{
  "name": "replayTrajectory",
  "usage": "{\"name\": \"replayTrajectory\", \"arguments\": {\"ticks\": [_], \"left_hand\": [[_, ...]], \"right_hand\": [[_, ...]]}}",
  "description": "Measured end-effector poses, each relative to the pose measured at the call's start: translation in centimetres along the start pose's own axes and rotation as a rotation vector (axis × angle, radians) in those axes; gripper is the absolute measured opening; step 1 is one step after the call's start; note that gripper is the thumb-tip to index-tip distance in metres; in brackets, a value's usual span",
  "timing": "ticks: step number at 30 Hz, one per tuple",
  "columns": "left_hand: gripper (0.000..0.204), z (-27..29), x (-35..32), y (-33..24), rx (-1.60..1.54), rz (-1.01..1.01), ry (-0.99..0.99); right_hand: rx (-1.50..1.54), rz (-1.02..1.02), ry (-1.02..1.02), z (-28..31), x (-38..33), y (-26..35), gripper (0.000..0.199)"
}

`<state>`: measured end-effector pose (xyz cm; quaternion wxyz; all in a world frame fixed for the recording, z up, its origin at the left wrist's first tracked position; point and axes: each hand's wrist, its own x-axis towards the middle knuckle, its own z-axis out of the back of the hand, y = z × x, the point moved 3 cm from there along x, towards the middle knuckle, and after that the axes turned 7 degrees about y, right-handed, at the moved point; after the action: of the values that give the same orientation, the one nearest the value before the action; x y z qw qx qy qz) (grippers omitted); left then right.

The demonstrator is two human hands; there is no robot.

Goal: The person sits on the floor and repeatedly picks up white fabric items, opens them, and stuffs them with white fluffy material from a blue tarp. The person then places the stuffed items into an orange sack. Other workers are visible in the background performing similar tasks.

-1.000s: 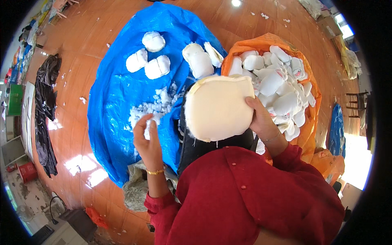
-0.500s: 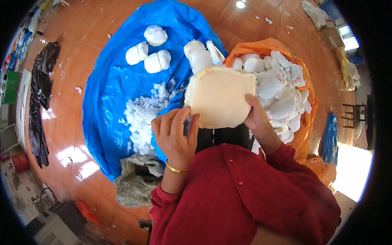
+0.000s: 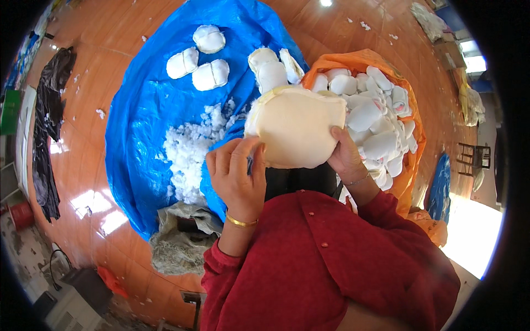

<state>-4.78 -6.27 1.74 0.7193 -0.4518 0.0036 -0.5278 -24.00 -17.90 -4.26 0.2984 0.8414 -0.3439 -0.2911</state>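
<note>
Up close, both hands grip a cream-coloured cushion cover held in front of the chest: the left hand is curled closed at its lower left edge, fingers pinched onto the fabric, and the right hand clasps the lower right edge, thumb on the front face. Just beyond the left hand lies a heap of loose white stuffing on a blue tarp spread over the floor. Beyond the right hand, an orange sheet holds a pile of filled white cushions. Farther out past the stuffing, several more plump white cushions rest on the tarp, well apart from the hands.
</note>
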Motion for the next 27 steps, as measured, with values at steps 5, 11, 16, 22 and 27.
{"name": "replayTrajectory", "arguments": {"ticks": [5, 11, 16, 22, 27], "left_hand": [[0.019, -0.2, -0.1, 0.5, -0.179, 0.284, 0.05], [0.011, -0.2, -0.2, -0.6, 0.066, -0.051, 0.099], [0.015, -1.8, -1.8, -1.0, -0.235, 0.129, 0.214], [0.04, -3.6, -2.9, 0.5, -1.253, 0.639, 0.674], [0.058, -5.0, -3.4, -1.1, -1.314, 0.53, 0.9]], "right_hand": [[-0.039, 0.03, 0.017, -0.2, 0.2, -0.4, 0.064], [-0.131, 0.069, 0.003, -1.1, 0.3, 0.0, 0.061], [-0.162, 0.112, -0.05, -2.0, 0.0, -0.4, 0.059], [-0.331, 0.142, 0.019, -1.8, -1.1, 0.4, 0.06], [-0.485, 0.138, -0.109, -2.2, -2.7, -0.3, 0.056]]}}
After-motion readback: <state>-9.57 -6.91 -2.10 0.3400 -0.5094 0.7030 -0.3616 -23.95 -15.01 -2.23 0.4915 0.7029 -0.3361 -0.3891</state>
